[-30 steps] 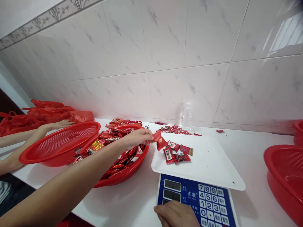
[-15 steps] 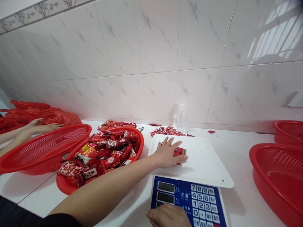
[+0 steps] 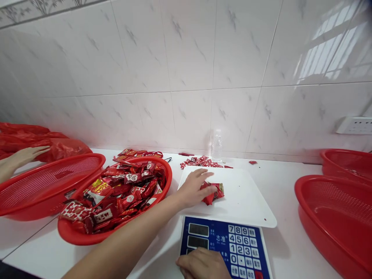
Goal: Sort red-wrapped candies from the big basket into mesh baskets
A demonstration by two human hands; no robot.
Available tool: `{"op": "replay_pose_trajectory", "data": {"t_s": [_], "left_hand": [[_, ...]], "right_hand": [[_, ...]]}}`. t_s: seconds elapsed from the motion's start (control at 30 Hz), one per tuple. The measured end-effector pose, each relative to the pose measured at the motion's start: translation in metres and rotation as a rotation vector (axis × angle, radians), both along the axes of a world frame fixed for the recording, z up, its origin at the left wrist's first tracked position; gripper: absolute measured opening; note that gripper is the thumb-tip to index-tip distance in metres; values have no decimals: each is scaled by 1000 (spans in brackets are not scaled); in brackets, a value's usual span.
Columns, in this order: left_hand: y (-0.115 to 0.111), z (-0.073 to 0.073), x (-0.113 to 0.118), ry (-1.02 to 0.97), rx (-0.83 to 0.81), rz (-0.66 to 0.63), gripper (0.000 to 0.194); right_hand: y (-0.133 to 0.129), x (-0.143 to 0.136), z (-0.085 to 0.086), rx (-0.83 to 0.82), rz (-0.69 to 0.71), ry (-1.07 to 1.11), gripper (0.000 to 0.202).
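My left hand (image 3: 194,189) reaches across to the left part of the white weighing plate (image 3: 247,201), fingers spread and loosely bent. Its fingertips are over small red-wrapped packets (image 3: 213,193) lying on the plate, and partly cover them. My right hand (image 3: 204,264) is curled closed in front of the blue keypad panel (image 3: 221,228) of the scale, hiding part of its displays. Whatever is inside those fingers, if anything, is hidden. Left of the scale, a red basket (image 3: 167,186) is heaped with assorted red snack packets (image 3: 122,197).
Another red basket (image 3: 87,162) stands farther left, by a person's hand (image 3: 27,155) and red plastic bags (image 3: 35,139). Red baskets (image 3: 322,228) stand at the right. Behind the plate are a clear plastic cup (image 3: 216,145) and small red packets (image 3: 197,162) along the tiled wall.
My left hand has drawn back slightly to the left and lifted a little, uncovering more of the red packets. The right hand stays at the panel. The view has shifted right.
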State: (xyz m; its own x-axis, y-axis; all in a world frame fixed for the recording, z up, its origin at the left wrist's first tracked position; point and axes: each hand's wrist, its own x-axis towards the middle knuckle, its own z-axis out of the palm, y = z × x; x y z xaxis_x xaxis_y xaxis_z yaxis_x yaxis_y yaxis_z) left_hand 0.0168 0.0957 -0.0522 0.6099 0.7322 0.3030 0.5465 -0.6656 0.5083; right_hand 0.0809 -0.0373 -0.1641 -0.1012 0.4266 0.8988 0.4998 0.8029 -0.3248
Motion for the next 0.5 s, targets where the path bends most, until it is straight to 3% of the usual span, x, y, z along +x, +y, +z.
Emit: {"op": "replay_pose_trajectory", "data": {"t_s": [0.1, 0.17, 0.23, 0.37, 0.5], "left_hand": [[-21, 0, -26, -374, 65, 154, 37], [-36, -8, -45, -528, 154, 245, 32], [-48, -22, -63, -585, 259, 263, 29], [-59, -52, -85, -565, 413, 151, 29], [-64, -68, -92, -519, 534, 18, 32]], "right_hand": [[0, 12, 6, -62, 69, 10, 18], [-1, 25, 17, -137, 96, -47, 21], [1, 40, 32, -219, 4, -86, 28], [22, 66, 63, -420, -236, -254, 48], [66, 76, 81, -665, -241, -543, 72]]}}
